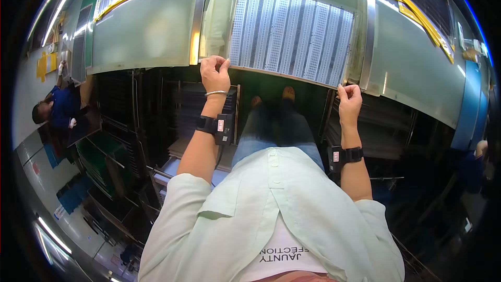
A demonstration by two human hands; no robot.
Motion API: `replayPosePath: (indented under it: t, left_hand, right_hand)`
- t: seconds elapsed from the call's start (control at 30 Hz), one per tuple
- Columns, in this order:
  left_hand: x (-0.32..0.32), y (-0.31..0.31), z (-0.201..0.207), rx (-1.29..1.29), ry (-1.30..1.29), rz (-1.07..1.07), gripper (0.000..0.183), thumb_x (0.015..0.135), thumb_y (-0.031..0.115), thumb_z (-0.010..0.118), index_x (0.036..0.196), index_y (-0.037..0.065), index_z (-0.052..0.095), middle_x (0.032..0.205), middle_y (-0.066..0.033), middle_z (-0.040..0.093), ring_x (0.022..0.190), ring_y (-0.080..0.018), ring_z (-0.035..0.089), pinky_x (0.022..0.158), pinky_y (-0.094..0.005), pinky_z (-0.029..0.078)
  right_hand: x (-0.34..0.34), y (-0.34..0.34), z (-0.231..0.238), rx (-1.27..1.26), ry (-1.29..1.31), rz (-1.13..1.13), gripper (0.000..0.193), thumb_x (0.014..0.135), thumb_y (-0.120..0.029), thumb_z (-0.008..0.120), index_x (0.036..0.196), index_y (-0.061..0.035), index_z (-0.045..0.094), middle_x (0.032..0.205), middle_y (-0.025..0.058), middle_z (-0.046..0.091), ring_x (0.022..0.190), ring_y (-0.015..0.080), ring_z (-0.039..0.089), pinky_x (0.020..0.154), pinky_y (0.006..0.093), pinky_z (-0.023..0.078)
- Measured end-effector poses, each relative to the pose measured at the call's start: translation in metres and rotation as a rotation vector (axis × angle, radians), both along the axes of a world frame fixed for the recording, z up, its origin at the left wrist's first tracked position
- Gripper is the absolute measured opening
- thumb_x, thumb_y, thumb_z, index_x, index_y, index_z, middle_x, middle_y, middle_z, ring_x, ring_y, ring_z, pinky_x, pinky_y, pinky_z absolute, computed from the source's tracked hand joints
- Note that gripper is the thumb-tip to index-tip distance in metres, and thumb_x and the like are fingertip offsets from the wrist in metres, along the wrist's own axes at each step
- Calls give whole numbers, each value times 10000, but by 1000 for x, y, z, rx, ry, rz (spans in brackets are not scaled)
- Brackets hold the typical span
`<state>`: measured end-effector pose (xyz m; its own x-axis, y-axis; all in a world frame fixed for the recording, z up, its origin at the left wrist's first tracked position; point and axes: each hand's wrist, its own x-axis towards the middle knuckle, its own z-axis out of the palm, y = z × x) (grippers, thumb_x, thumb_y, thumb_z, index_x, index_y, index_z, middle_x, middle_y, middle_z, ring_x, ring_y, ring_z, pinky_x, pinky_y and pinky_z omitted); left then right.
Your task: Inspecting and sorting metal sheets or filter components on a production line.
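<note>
Both hands pinch the near edge of a ribbed white sheet [292, 34] lying on the steel table [146, 31]: left hand [214, 73] at its left corner, right hand [349, 100] at its right corner. Dark racks [193, 109] stand under the table, and another person [57, 107] works far to the left.

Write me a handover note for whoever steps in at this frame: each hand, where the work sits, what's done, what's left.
Left hand: pinching the near left corner of the ribbed white sheet.
Right hand: closed on the sheet's near right corner.
The sheet lies flat on the metal table, its near edge at the table's rim.
Done: both corners gripped.
Left: the sheet has not been lifted; where it goes is not visible. Another person works at far left.
</note>
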<state>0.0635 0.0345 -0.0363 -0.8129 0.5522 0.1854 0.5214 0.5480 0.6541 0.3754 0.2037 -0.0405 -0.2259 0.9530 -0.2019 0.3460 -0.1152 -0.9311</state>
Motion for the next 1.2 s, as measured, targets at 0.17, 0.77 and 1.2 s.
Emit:
replayPosePath:
  t: [0.17, 0.77, 1.2]
  left_hand:
    - [0, -4, -7, -11, 47, 25, 156, 707, 70, 695, 713, 41, 542, 726, -51, 472, 624, -167, 473, 588, -287, 414]
    - [11, -4, -20, 72, -589, 200, 326, 882, 232, 535, 659, -6, 536, 542, -57, 564, 485, -97, 521, 477, -253, 416]
    - [-29, 87, 21, -434, 415, -412, 601, 819, 388, 547, 1304, 61, 406, 1373, -76, 374, 1324, -296, 222, 1028, -504, 211]
  right_hand:
    - [-1, -1, -2, -30, 39, 3, 181, 823, -70, 612, 726, -40, 463, 633, -11, 497, 573, 53, 458, 540, 200, 390]
    - [-68, 105, 39, 962, -856, 440, 460, 802, -292, 569, 1200, -69, 509, 1290, 67, 425, 1245, 301, 307, 998, 465, 263]
    - [-86, 148, 10, 1035, -854, 426, 463, 870, -289, 480, 1243, -18, 444, 1299, 106, 417, 1242, 261, 339, 1033, 451, 242]
